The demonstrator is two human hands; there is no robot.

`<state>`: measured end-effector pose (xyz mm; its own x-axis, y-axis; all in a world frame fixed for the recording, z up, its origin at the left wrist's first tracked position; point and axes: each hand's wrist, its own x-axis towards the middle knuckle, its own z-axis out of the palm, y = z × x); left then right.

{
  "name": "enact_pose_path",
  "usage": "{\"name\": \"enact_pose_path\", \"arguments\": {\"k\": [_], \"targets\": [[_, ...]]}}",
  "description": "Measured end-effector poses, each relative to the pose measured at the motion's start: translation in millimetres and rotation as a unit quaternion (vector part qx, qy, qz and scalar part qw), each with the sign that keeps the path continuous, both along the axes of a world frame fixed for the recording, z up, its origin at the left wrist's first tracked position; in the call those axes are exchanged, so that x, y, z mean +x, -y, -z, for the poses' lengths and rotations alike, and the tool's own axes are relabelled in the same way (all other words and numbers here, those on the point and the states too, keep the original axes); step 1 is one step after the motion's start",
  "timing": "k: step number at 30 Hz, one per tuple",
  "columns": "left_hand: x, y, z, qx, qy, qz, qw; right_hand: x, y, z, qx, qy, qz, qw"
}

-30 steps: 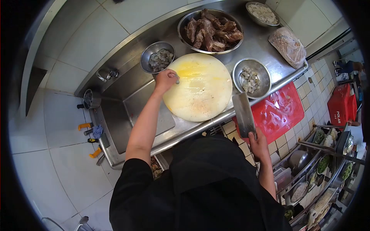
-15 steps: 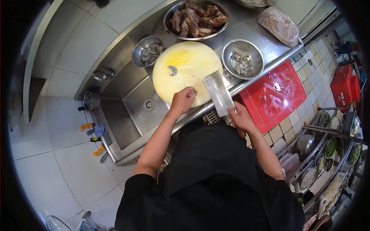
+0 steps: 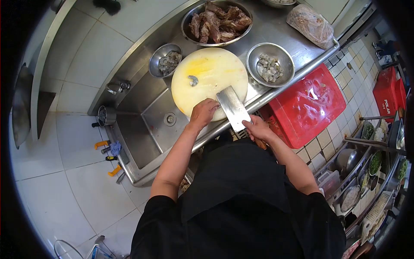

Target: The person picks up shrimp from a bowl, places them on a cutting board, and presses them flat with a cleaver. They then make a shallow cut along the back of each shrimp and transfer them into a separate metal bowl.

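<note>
My right hand (image 3: 257,128) grips a cleaver (image 3: 232,105) by its wooden handle, its broad blade lying out over the round cutting board (image 3: 185,97). Close to the blade's left edge, my left hand (image 3: 204,113) is closed at the board's near side. Its curled fingers press on a shrimp that is mostly hidden by them and the blade. Another grey shrimp (image 3: 193,80) lies curled on the board, beside a yellow stain. Left of the board stands a metal bowl (image 3: 153,64) with shrimp; to the right, a larger bowl (image 3: 252,77) holds cut shrimp pieces (image 3: 269,69).
Behind the board is a bowl of dark meat (image 3: 215,23), with a bagged item (image 3: 310,26) at the counter's far right. A steel sink (image 3: 144,144) lies left. A red container (image 3: 308,108) stands below the counter edge, and shelves of food (image 3: 366,172) stand at right.
The cleaver in my right hand has moved left, bringing its blade up beside my left fingers. My left hand has shifted slightly left, and the shrimp in it shows less.
</note>
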<state>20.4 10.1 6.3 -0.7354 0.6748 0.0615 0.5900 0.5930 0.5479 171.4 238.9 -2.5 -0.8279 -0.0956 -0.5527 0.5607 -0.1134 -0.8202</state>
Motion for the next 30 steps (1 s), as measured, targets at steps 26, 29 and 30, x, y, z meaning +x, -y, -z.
{"name": "enact_pose_path", "arguments": {"k": [26,29,30], "targets": [[5,2,7,0.035,0.004,-0.055,0.998,-31,1,-5,0.114,0.0,-0.07,0.991],[6,3,8,0.035,-0.004,-0.057,0.998,-27,-3,-21,0.12,0.0,-0.076,0.99],[5,3,9,0.034,-0.009,-0.054,0.998,-26,-6,-26,0.121,0.001,-0.075,0.99]]}}
